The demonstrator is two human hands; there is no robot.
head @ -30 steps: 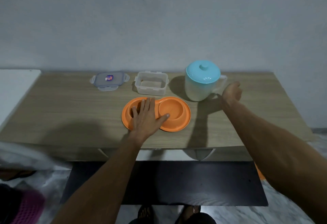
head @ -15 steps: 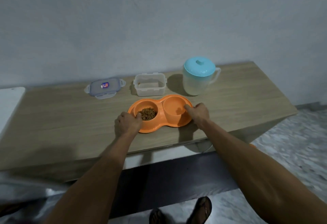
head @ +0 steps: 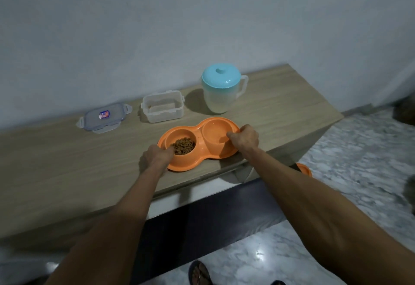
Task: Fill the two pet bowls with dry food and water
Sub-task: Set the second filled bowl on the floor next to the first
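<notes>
Orange plastic double pet bowl [head: 199, 143] sitting between both hands, left hand [head: 157, 157] gripping its 8 o'clock rim, right hand [head: 244, 138] gripping its 3 o'clock rim.

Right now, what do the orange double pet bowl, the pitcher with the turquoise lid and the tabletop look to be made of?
The orange double pet bowl, gripped at both ends, looks like moulded plastic: one uniform colour, smooth rounded rims, soft sheen. The translucent pitcher with the turquoise lid also looks plastic: cloudy walls, moulded handle, matte lid. The tabletop shows printed-looking wood grain, probably laminate rather than solid wood; I cannot be sure.
</notes>
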